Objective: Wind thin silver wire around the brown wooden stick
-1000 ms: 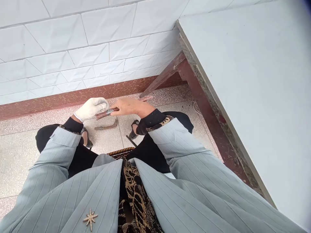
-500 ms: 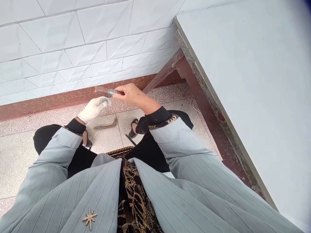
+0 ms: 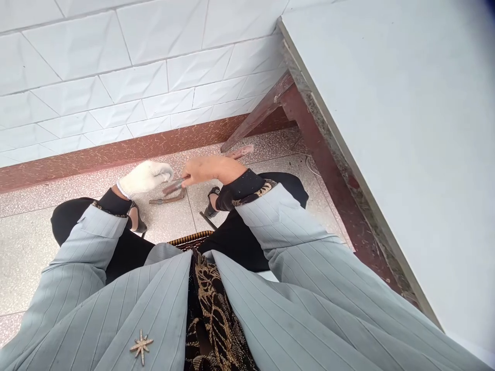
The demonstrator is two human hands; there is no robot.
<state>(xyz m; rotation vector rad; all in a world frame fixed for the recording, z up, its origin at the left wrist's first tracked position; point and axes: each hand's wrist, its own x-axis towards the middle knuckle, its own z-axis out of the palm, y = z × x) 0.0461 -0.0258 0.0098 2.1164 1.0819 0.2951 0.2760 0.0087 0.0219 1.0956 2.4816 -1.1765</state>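
A brown wooden stick (image 3: 243, 151) passes under my right hand (image 3: 209, 169), whose bare fingers are wrapped round it. Grey metal wire (image 3: 178, 183) is wound in a coil about the stick near its left end, just beyond my right fingertips. My left hand (image 3: 145, 178), in a white glove, is closed in a pinch close to the coil; the strand in its fingers is too thin to follow clearly. On the floor below lies a bent brown stick (image 3: 164, 200) with a wire binding near its left end.
A white-topped table (image 3: 386, 129) with a reddish-brown frame (image 3: 320, 144) stands close on my right, its slanted leg reaching toward the wall. White tiles (image 3: 147, 41) cover the wall ahead. A thin white cable (image 3: 311, 166) lies by the table. The floor is speckled tile (image 3: 27, 247).
Both hands have shifted; the right has come lower and turned the stick, so its left end now points down and its other end shows behind my wrist. The left hand stays pinched.
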